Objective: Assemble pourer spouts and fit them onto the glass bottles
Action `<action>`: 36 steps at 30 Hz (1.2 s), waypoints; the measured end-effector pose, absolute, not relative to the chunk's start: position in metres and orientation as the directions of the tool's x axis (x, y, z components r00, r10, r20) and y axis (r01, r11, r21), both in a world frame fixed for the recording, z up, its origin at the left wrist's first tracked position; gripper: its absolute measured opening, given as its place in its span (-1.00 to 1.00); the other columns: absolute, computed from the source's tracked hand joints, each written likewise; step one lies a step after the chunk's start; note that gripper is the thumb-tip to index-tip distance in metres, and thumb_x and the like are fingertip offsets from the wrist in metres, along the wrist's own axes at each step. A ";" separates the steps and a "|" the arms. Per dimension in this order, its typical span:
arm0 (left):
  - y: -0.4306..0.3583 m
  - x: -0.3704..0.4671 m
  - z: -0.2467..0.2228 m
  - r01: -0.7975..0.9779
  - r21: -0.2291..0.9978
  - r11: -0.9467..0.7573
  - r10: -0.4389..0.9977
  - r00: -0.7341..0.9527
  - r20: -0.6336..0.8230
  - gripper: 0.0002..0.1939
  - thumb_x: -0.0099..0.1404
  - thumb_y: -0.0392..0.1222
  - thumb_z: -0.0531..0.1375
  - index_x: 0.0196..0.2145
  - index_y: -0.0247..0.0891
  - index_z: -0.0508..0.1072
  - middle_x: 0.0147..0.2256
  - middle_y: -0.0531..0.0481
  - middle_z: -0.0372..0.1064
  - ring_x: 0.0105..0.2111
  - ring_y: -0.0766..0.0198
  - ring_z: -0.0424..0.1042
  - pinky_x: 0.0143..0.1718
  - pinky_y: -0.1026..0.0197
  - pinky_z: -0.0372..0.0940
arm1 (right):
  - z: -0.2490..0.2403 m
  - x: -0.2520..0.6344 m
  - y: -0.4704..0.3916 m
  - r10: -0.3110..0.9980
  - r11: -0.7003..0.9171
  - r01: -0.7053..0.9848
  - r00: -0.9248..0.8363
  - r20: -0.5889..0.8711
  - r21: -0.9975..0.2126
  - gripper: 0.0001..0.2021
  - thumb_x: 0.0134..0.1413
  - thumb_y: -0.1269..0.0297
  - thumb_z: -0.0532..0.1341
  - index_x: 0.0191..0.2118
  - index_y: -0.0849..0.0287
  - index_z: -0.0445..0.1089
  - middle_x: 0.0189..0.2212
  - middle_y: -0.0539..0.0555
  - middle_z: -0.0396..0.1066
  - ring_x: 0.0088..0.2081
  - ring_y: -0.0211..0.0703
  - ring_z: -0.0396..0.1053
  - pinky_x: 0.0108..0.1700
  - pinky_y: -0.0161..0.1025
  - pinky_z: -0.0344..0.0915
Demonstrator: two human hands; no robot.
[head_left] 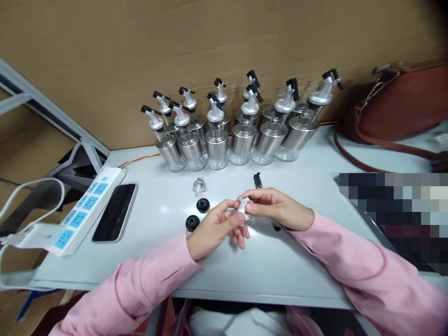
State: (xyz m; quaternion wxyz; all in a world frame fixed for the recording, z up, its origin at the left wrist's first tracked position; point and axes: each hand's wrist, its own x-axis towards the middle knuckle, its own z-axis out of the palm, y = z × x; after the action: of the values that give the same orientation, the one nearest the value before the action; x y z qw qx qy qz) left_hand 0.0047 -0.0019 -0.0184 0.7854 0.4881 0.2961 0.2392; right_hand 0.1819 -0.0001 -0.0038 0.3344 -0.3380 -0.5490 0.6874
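Note:
Both hands meet over the table, holding a silver pourer top (245, 205) between them. My left hand (222, 224) grips its body between thumb and fingers, the other fingers curled below. My right hand (273, 207) pinches a small black part at the upper edge of the pourer top; the fingers hide most of that part. Left of the hands lie two round black stoppers, one (203, 205) farther back and one (192, 223) nearer. Behind them rests another silver pourer top (199, 185). A black lever (258, 180) lies beyond my right hand, and a small black piece (276, 227) sits beneath its wrist.
Several glass and steel bottles (217, 144) with pourers stand in rows along the back. A power strip (84, 210) and a phone (115, 212) lie at left. A brown bag (402, 102) sits at back right, near a pixelated dark area. The table's front edge (259, 298) runs below.

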 end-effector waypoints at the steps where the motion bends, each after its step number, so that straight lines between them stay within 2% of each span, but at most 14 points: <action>1: -0.001 0.004 -0.018 -0.062 0.909 0.412 0.657 0.712 -0.249 -0.51 0.12 0.17 0.18 -0.24 -0.29 0.15 -0.55 0.05 0.36 -0.66 0.39 0.36 -0.63 0.40 0.16 | -0.004 0.182 0.000 0.840 -0.173 -0.071 -0.532 -0.109 -0.982 -0.74 -0.01 0.16 0.23 -0.31 0.28 0.39 -0.51 -0.01 0.38 -0.46 -0.30 0.30 -0.36 -0.30 0.16; 6: 0.001 -0.001 -0.005 0.105 0.906 0.411 0.545 0.768 -0.336 -0.50 0.08 0.16 0.20 -0.25 -0.33 0.23 -0.53 0.03 0.35 -0.71 0.47 0.24 -0.71 0.43 0.01 | -0.004 0.182 -0.001 0.860 -0.189 -0.059 -0.491 -0.136 -0.980 -0.70 -0.05 0.08 0.23 -0.32 0.27 0.38 -0.50 0.00 0.33 -0.47 -0.29 0.24 -0.40 -0.30 0.11; 9: 0.001 -0.007 0.010 0.246 0.902 0.356 0.410 0.826 -0.387 -0.64 0.09 0.00 0.22 -0.32 -0.37 0.33 -0.50 -0.01 0.36 -0.69 0.51 0.16 -0.66 0.40 0.07 | -0.003 0.182 -0.001 0.878 -0.203 -0.090 -0.457 -0.140 -0.975 -0.70 -0.06 0.08 0.24 -0.32 0.25 0.39 -0.51 -0.01 0.31 -0.50 -0.30 0.21 -0.44 -0.31 0.08; 10: 0.002 -0.010 0.015 0.267 0.910 0.318 0.407 0.828 -0.386 -0.70 0.09 -0.05 0.22 -0.35 -0.37 0.35 -0.50 0.00 0.35 -0.66 0.49 0.17 -0.62 0.39 0.09 | -0.004 0.182 0.000 0.885 -0.205 -0.098 -0.443 -0.142 -0.974 -0.70 -0.07 0.08 0.25 -0.33 0.25 0.39 -0.52 -0.01 0.31 -0.51 -0.31 0.19 -0.46 -0.31 0.07; 12: 0.005 -0.015 0.023 0.275 0.942 0.191 0.532 0.778 -0.335 -0.78 0.08 -0.11 0.20 -0.42 -0.35 0.35 -0.55 0.06 0.28 -0.62 0.45 0.18 -0.57 0.38 0.09 | -0.004 0.182 0.000 0.893 -0.208 -0.114 -0.427 -0.140 -0.972 -0.70 -0.09 0.08 0.26 -0.33 0.24 0.40 -0.52 -0.01 0.30 -0.53 -0.33 0.16 -0.47 -0.32 0.04; 14: 0.012 -0.022 0.027 0.351 0.936 -0.032 0.757 0.620 -0.206 -0.82 0.11 -0.12 0.16 -0.46 -0.31 0.33 -0.60 0.13 0.16 -0.60 0.44 0.14 -0.55 0.36 0.05 | -0.005 0.182 0.001 0.896 -0.209 -0.123 -0.421 -0.140 -0.970 -0.70 -0.10 0.08 0.26 -0.34 0.24 0.41 -0.52 0.00 0.31 -0.54 -0.33 0.14 -0.48 -0.31 0.03; 16: 0.019 -0.028 0.027 0.554 0.790 -0.263 0.903 0.429 0.000 -0.86 0.14 -0.14 0.13 -0.45 -0.28 0.31 -0.62 0.16 0.07 -0.60 0.41 0.11 -0.51 0.33 0.03 | -0.005 0.182 0.001 0.903 -0.207 -0.128 -0.407 -0.139 -0.970 -0.70 -0.12 0.08 0.27 -0.35 0.24 0.42 -0.52 0.00 0.32 -0.54 -0.34 0.12 -0.48 -0.31 0.02; 18: 0.026 -0.032 0.024 0.746 0.560 -0.360 0.925 0.362 0.112 -0.87 0.14 -0.13 0.14 -0.41 -0.25 0.31 -0.59 0.15 0.11 -0.56 0.36 0.16 -0.47 0.29 0.04 | -0.005 0.182 0.001 0.911 -0.216 -0.141 -0.385 -0.147 -0.966 -0.70 -0.14 0.08 0.29 -0.38 0.24 0.43 -0.51 0.00 0.32 -0.53 -0.34 0.11 -0.47 -0.31 0.02; 21: 0.030 -0.034 0.020 0.864 0.319 -0.389 0.916 0.400 0.032 -0.84 0.16 -0.08 0.14 -0.40 -0.22 0.30 -0.50 0.11 0.26 -0.50 0.28 0.28 -0.46 0.26 0.06 | -0.005 0.182 0.001 0.914 -0.265 -0.165 -0.357 -0.192 -0.950 -0.69 -0.19 0.06 0.31 -0.39 0.23 0.44 -0.49 0.01 0.31 -0.49 -0.32 0.15 -0.45 -0.30 0.03; 26: 0.027 -0.033 0.017 0.891 0.106 -0.442 0.895 0.446 -0.015 -0.85 0.17 -0.09 0.15 -0.38 -0.21 0.31 -0.36 0.05 0.36 -0.44 0.19 0.37 -0.51 0.25 0.05 | -0.004 0.181 0.001 0.915 -0.309 -0.193 -0.329 -0.235 -0.931 -0.70 -0.22 0.08 0.32 -0.41 0.22 0.43 -0.48 0.02 0.32 -0.48 -0.29 0.19 -0.44 -0.28 0.07; 28: 0.025 -0.033 0.016 0.883 0.093 -0.460 0.887 0.462 -0.007 -0.85 0.18 -0.09 0.16 -0.39 -0.22 0.31 -0.34 0.04 0.37 -0.43 0.18 0.38 -0.51 0.25 0.08 | -0.004 0.181 0.001 0.918 -0.312 -0.210 -0.319 -0.236 -0.927 -0.71 -0.21 0.08 0.32 -0.43 0.23 0.42 -0.49 0.02 0.32 -0.48 -0.29 0.20 -0.44 -0.28 0.08; 31: 0.024 -0.032 0.013 0.850 0.169 -0.500 0.865 0.501 0.039 -0.81 0.20 -0.06 0.17 -0.40 -0.23 0.30 -0.42 0.08 0.36 -0.48 0.23 0.38 -0.50 0.26 0.12 | -0.002 0.180 0.001 0.930 -0.281 -0.233 -0.304 -0.205 -0.931 -0.72 -0.19 0.09 0.31 -0.46 0.23 0.40 -0.53 0.00 0.31 -0.49 -0.30 0.22 -0.45 -0.29 0.08; 36: 0.017 -0.028 0.004 0.687 0.323 -0.651 0.759 0.580 0.296 -0.69 0.22 0.07 0.13 -0.37 -0.25 0.27 -0.53 0.13 0.34 -0.62 0.37 0.30 -0.57 0.32 0.14 | -0.002 0.180 -0.001 0.902 -0.298 -0.267 -0.393 -0.179 -0.916 -0.72 -0.12 0.08 0.28 -0.39 0.22 0.38 -0.48 0.02 0.35 -0.43 -0.26 0.31 -0.39 -0.28 0.20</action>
State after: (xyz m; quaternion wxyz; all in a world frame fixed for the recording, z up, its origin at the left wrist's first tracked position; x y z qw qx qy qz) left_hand -0.0280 0.0171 0.0035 0.0868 0.8847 0.4083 0.2074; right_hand 0.1799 -0.0006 -0.0020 0.4080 -0.3699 -0.4293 0.7158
